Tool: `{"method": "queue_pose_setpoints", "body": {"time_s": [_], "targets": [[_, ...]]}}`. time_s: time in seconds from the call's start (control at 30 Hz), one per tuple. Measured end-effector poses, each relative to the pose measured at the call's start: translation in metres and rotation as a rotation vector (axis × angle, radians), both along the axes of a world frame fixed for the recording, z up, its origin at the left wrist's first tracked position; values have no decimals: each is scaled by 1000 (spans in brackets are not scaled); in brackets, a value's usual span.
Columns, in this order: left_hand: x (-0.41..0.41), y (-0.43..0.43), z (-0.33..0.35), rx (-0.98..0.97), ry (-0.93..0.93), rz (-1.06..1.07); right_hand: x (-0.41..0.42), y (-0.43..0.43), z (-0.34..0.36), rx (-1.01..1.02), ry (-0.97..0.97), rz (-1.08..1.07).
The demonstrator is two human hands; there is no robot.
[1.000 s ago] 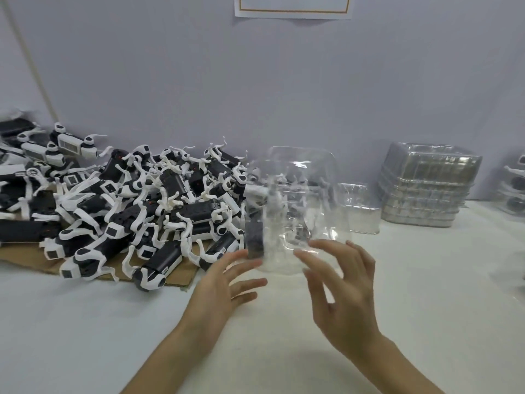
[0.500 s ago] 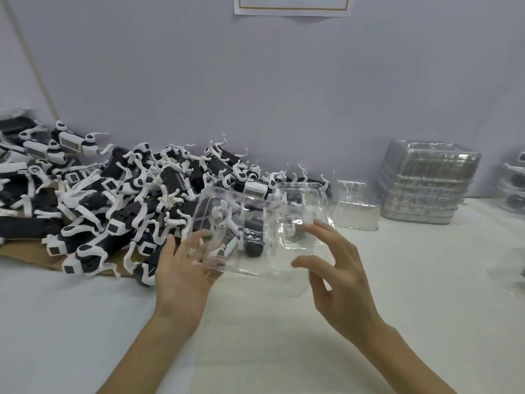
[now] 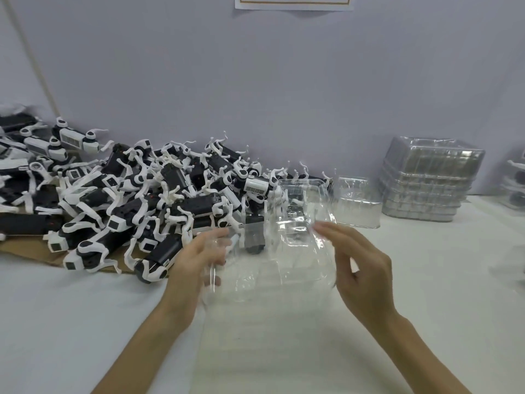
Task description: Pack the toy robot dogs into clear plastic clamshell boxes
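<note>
Head view, bench [image 3: 426, 280] w/ white cover.

(a) Clamshell box [image 3: 295, 251]: clear, opened flat, empty; sits centre, between both hands, just right of the dog pile. Far half tilts up toward the wall; near half lies low over the bench. Cannot tell whether it touches the bench.

(b) Left hand [image 3: 196, 265]: at the box's left edge. Fingers [image 3: 216, 237] reach in behind the clear plastic, thumb on the near side, so the edge is pinched betw. them. Hand is motion-blurred.

(c) Right hand [image 3: 363, 271]: at the box's right edge. Fingers [image 3: 335, 234] loosely bent and released, tips touching the right wall; thumb apart, not clamped on anything.

(d) Toy robot dogs [image 3: 136, 200]: black bodies w/ white legs, heaped at left against the wall, partly on a cardboard sheet [image 3: 22, 248]. Several show barcode labels.

(e) Single clear box [image 3: 358, 206]: closed, far right of the held one, near it but apart.

(f) Stack of clamshells [image 3: 426, 180]: nested, farther right, by the wall.

(g) Paper sheet [image 3: 292, 2]: on the wall, top centre, cut off by the frame.
</note>
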State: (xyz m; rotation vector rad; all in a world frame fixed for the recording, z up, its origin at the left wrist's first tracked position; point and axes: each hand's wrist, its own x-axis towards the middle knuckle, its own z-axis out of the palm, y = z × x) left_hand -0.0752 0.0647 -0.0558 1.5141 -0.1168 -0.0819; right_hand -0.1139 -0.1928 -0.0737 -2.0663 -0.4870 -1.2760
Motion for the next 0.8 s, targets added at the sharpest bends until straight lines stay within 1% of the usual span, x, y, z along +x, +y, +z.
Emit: {"method": "queue_pose_setpoints", "body": {"time_s": [0.07, 0.1, 0.13, 0.23, 0.27, 0.3, 0.4, 0.57, 0.7, 0.8], "targets": [[-8, 2, -9, -76, 29, -26, 3, -10, 2, 54, 87, -48], [-4, 1, -12, -89, 52, -58, 5, -18, 3, 55, 150, -50], [4, 0, -12, -63, 91, -110, 6, -26, 2, 37, 231, -42], [20, -12, -9, 55, 227, -330, 11, -38, -9, -140, 517, -82], [22, -17, -10, 91, 237, -391, 13, -37, -13, -200, 585, -124], [22, -22, -12, 118, 233, -434, 15, -35, -17, -231, 611, -164], [20, -29, -20, 120, 188, -485, 19, -28, -20, -169, 498, -210], [12, -27, -19, 110, 166, -447, 16, -31, -17, -104, 405, -176], [12, -28, -16, 122, 183, -402, 16, -37, 1, 95, 178, -208], [7, -23, -19, 85, 146, -325, 26, -49, 25, 152, 57, -297]]}}
